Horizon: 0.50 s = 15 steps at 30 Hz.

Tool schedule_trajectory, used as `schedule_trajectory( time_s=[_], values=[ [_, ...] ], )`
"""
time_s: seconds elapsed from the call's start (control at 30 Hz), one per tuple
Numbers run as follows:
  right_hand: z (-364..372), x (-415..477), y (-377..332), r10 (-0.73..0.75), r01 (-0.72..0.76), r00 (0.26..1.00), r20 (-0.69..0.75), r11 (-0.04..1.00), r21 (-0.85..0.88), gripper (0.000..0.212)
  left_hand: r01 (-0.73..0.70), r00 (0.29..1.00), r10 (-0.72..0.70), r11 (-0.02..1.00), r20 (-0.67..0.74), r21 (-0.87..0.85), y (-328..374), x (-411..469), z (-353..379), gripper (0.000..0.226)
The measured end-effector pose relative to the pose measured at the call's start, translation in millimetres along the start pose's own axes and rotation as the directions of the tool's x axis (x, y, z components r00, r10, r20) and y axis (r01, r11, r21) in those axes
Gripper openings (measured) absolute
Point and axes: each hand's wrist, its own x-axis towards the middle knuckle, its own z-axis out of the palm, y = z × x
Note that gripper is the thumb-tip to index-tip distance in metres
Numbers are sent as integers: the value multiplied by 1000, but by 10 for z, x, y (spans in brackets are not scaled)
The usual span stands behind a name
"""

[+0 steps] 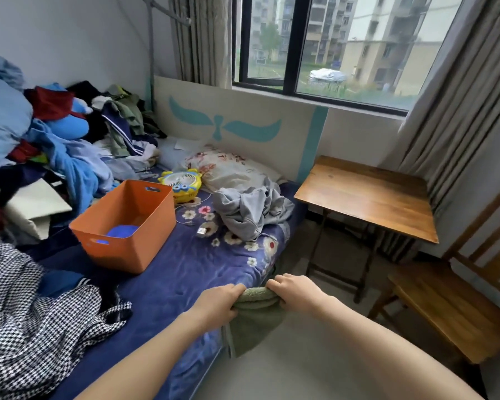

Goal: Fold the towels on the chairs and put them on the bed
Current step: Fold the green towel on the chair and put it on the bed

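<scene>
On the bed (171,284), one orange bin (122,252) held one blue item (122,230). Left hand (218,304) and right hand (295,293) gripped one green towel (254,321), fingers curled over its edge.

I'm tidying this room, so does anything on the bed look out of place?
Yes. A heap of unfolded clothes covers the far left of the bed, a grey garment lies crumpled beside the pillow, and a yellow fan sits between them.

Left hand (218,303): I note fingers curled, gripping towel (254,321).
Right hand (296,293): same grip, just beside the left.
</scene>
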Motion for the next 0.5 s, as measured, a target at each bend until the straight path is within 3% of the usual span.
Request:
schedule_trajectory(
  time_s=[0.23, 0.5],
  values=[
    [-21, 962, 729, -161, 162, 987, -16, 987, 25, 39, 202, 978, -207, 964, -15, -175, -183, 768, -41, 21],
    [-133, 2102, 742, -373, 372, 927, 24, 927, 53, 34, 419, 880, -468, 844, -79, -335, -838, 1030, -145, 38]
  ],
)
